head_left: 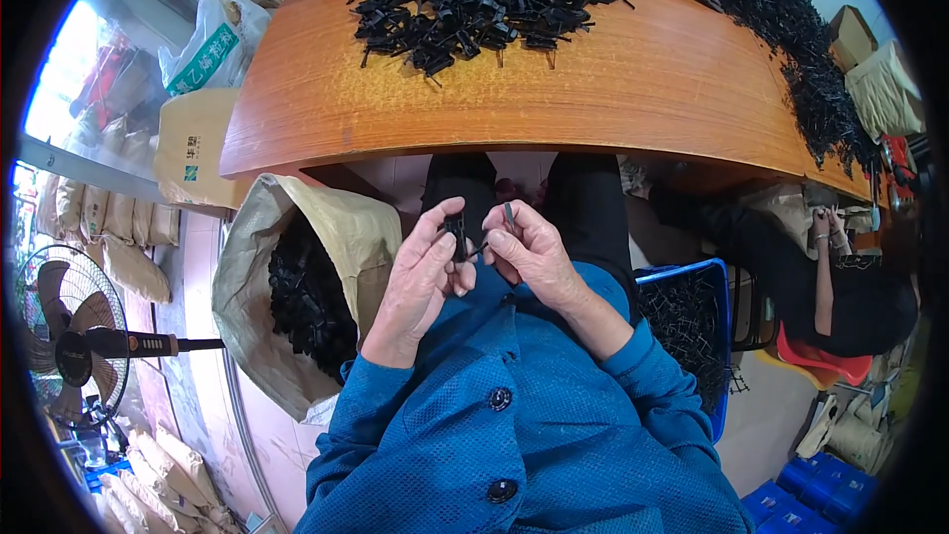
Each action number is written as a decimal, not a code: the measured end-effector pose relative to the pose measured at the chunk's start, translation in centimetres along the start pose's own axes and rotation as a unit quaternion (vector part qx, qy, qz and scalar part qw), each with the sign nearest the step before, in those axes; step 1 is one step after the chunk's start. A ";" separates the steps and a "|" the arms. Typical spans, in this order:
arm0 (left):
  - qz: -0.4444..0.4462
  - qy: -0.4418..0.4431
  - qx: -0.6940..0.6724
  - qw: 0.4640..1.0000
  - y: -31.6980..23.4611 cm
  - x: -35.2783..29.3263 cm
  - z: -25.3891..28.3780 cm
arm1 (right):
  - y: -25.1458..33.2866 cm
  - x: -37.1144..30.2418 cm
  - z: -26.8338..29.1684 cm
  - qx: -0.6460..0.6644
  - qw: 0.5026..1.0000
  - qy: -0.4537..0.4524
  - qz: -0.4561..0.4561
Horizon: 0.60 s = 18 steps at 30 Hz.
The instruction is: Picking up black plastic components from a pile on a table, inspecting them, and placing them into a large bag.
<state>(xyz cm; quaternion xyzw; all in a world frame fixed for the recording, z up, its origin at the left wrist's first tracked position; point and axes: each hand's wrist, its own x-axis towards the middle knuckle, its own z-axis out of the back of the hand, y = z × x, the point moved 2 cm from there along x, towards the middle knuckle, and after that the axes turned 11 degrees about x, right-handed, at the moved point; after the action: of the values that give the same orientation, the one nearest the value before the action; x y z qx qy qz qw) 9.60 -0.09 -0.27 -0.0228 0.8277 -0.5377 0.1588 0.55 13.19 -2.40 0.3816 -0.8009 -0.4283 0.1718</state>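
My left hand (pixel 420 277) pinches a small black plastic clip (pixel 456 233) between thumb and fingers, held above my lap. My right hand (pixel 534 252) holds a thin black plastic strip (pixel 509 215) upright, close beside the clip; a thin piece runs between the two hands. Both hands are in front of my blue jacket, below the edge of the wooden table (pixel 633 89). A heap of black plastic parts (pixel 479 5) lies on the far middle of the table.
An open brown sack (pixel 341 227) with black parts stands at my left. A blue crate (pixel 714 282) with black parts is at my right. More black parts (pixel 816 69) run along the table's right edge. Another person (pixel 840 287) sits at right. A fan (pixel 74 341) stands at left.
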 end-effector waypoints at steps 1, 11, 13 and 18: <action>0.012 0.022 0.023 0.999 0.0 -0.2 -0.1 | 0.0 0.1 0.1 0.032 0.999 -0.006 -0.020; 0.051 0.097 -0.007 0.994 0.4 -0.6 -1.3 | -0.1 -0.3 0.4 0.044 0.993 0.041 -0.107; 0.053 0.090 -0.016 0.994 0.5 -0.7 -1.2 | -0.4 -0.3 0.6 0.020 0.994 0.035 -0.105; -0.006 0.034 0.209 0.977 2.3 -0.6 -0.7 | -0.8 -0.3 0.7 -0.071 0.995 0.014 -0.074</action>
<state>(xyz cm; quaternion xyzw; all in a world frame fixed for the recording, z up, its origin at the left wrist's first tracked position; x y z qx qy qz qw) 10.26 1.63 -1.88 0.0242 0.7016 -0.7005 0.1285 0.66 13.50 -3.50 0.4322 -0.7360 -0.4900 0.1773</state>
